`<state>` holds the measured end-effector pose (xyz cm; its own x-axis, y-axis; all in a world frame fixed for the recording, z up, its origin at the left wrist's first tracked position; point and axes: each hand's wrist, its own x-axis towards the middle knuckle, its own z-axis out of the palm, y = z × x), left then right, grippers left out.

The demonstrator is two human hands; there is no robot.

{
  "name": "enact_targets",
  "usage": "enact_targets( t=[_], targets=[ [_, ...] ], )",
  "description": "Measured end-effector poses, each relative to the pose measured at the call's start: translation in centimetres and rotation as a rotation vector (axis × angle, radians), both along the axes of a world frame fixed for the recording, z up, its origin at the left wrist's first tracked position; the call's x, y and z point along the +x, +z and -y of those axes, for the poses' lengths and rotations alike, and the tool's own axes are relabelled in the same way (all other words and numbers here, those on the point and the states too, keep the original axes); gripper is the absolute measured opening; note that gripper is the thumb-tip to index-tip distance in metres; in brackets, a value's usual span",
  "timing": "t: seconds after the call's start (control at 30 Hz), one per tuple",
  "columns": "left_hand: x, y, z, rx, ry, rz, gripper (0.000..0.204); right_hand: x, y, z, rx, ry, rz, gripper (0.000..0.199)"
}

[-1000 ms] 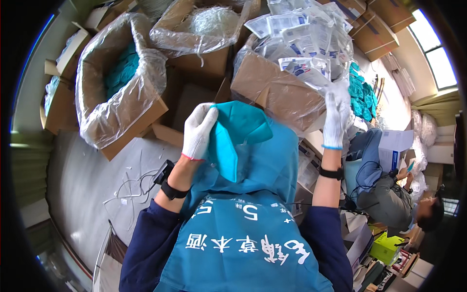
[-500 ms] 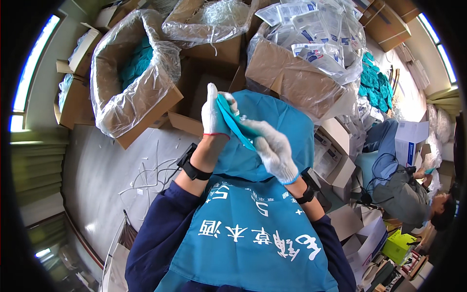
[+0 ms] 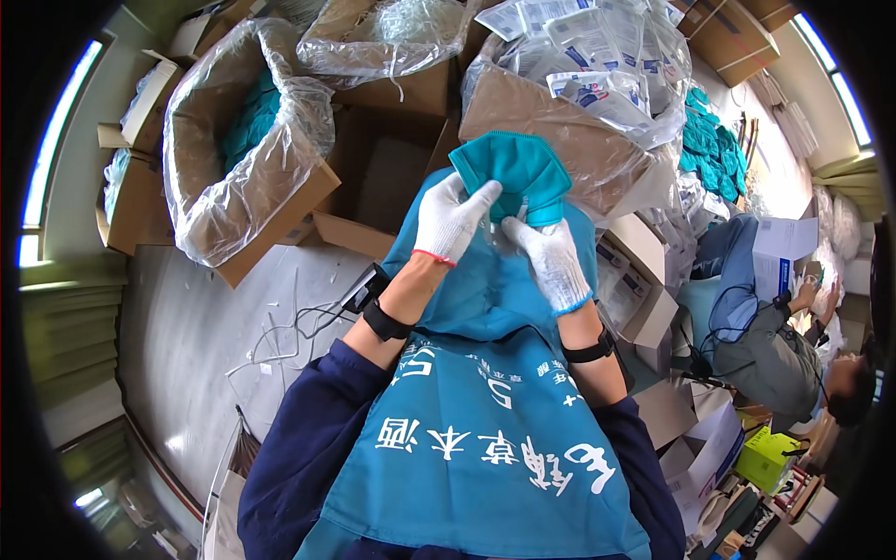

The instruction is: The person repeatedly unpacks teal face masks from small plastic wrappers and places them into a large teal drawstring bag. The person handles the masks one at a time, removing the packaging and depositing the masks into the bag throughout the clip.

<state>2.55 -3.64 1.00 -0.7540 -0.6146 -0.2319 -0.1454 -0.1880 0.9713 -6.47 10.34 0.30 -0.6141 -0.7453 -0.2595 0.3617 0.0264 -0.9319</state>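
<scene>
A teal face mask (image 3: 511, 173), spread into a cup shape, is held up above my lap. White-gloved, my left hand (image 3: 450, 219) pinches its left lower edge between thumb and fingers. My right hand (image 3: 553, 257), also gloved in white, grips the lower right edge. Thin pale strips, perhaps ear loops, hang between the two hands. Under them spreads my blue apron (image 3: 485, 401) with white lettering. More teal masks (image 3: 252, 121) lie in a plastic-lined carton (image 3: 280, 210) at the far left.
An open carton (image 3: 383, 173) stands ahead of my left hand. Behind the mask, a lined box (image 3: 537, 131) is heaped with clear packets (image 3: 607, 56). Teal masks (image 3: 714, 145) are piled at the far right. A person (image 3: 775, 345) sits at right. Loose white strips (image 3: 280, 345) lie on the floor.
The mask has gone from flat and edge-on to opened out, and has moved up and right. My left hand has shifted right; both hands now hold its lower edge.
</scene>
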Motion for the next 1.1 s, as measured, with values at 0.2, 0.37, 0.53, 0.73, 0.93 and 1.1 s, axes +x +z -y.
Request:
enact_targets(
  t=[0.2,0.37,0.53,0.73,0.93,1.1],
  targets=[
    [-1.7,-3.8,-0.3,0.103,0.289,-0.205,0.03,-1.1,-0.2,-1.7,0.039,0.249,0.361,0.033],
    [-1.9,-2.4,-1.6,0.483,0.215,0.064,0.036,-1.8,-1.0,-0.5,-0.599,0.067,1.202,0.035],
    [-2.8,-4.7,-3.3,-0.24,0.22,-0.192,0.023,-3.7,-2.6,1.9,-0.619,-0.093,1.334,0.028],
    [-0.7,-5.5,-4.9,-0.307,0.111,0.068,0.03,-8.2,-8.2,5.7,0.139,-0.002,-0.523,0.042],
    [3.8,-1.9,-5.2,-0.065,0.183,-0.021,0.024,-12.7,-9.2,7.9,0.315,-0.576,-0.599,0.029],
    [9.9,1.5,-2.0,0.581,-0.08,-0.135,0.044,-19.9,-0.4,3.6,-0.501,-0.316,-0.069,0.021]
  ],
)
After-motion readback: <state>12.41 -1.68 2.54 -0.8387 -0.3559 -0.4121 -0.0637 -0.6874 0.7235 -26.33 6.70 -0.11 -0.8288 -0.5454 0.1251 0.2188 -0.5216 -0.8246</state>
